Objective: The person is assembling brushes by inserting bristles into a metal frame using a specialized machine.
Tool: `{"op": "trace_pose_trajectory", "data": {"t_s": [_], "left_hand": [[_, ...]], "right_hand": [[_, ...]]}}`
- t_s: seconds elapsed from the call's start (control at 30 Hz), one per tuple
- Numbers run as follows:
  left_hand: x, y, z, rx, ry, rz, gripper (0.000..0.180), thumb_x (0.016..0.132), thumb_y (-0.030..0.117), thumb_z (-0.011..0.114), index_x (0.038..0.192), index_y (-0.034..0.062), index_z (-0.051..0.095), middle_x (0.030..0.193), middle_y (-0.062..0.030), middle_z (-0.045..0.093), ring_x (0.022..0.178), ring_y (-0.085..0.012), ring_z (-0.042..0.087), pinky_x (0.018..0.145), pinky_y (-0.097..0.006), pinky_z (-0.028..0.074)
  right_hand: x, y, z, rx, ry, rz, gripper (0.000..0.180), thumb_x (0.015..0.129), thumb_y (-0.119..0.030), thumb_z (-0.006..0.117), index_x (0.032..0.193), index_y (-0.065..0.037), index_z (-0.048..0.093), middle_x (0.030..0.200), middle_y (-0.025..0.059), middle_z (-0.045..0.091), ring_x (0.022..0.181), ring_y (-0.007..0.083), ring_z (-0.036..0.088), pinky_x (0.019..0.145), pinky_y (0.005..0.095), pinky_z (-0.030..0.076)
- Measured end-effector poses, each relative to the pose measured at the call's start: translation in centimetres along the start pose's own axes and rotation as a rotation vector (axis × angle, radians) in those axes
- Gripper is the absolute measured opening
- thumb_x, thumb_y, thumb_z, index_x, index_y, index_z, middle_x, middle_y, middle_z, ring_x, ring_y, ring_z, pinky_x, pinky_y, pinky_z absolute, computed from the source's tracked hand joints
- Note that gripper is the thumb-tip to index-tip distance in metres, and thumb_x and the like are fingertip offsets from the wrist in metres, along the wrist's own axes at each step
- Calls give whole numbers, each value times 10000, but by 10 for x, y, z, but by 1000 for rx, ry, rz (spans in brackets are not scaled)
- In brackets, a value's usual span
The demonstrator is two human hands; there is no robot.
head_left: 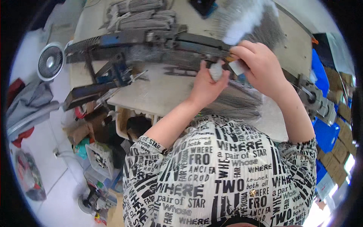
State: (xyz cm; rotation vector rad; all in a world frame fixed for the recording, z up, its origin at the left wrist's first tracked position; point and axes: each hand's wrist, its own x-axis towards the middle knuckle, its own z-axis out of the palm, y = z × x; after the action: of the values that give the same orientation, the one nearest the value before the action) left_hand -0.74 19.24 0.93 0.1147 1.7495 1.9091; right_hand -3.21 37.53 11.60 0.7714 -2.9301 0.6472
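Observation:
My left hand [208, 86] is closed around a small whitish-grey piece [216, 71], just in front of a long dark metal machine bar [132, 39]. Close beside it, my right hand [261, 67] pinches a flat white card-like piece [237, 67] between thumb and fingers. Something small and orange-yellow [229, 59] shows by the right fingertips; its kind is too blurred to tell. Beneath both hands lies a spread of grey ribbed fabric [238, 101] on the pale tabletop [151, 99], near my body.
Folded grey fabric bundles [141, 19] are stacked behind the bar. A clear plastic bag [245, 22] with grey contents lies at the back right. A white fan [51, 61] stands at left, and a metal mechanism [317, 99] at right. Cardboard boxes [336, 132] line the right side.

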Motion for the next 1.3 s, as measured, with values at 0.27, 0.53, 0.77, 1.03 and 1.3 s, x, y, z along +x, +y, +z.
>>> {"op": "trace_pose_trajectory", "data": {"t_s": [0.27,0.53,0.77,1.03,1.3], "left_hand": [[-72,4,-131,6,423,-285,410,1019,367,506,1180,11,628,990,-47,621,933,-182,616,883,-348,487],[-88,4,-154,-185,770,-198,397,965,372,621,1171,33,616,922,-1,595,922,-144,588,849,-355,464],[-86,-3,-169,-346,699,-118,282,975,337,618,1100,85,637,868,58,581,871,-103,565,833,-313,393],[-35,61,-21,-152,-34,-174,217,977,192,606,1037,-3,682,913,-50,653,811,-141,624,729,-290,505],[29,58,84,-224,-240,-181,259,989,232,576,1004,-8,672,838,-19,629,758,-99,599,719,-243,491]], "right_hand": [[-65,-4,21,206,-90,-34,406,846,-77,676,1243,-54,595,1131,168,621,1042,349,610,868,408,491],[-52,28,51,-21,-4,237,418,732,-13,649,1147,-52,612,1105,112,610,1021,328,614,845,422,507],[-77,11,27,312,29,230,322,763,16,669,1081,-37,651,1060,111,608,970,308,622,827,374,511],[-116,25,-55,875,191,504,242,922,-51,633,1162,-39,660,1019,25,626,865,98,582,758,244,473],[-68,24,-57,1042,155,436,280,953,-44,582,1216,50,596,1080,54,605,883,108,564,790,256,465]]}}
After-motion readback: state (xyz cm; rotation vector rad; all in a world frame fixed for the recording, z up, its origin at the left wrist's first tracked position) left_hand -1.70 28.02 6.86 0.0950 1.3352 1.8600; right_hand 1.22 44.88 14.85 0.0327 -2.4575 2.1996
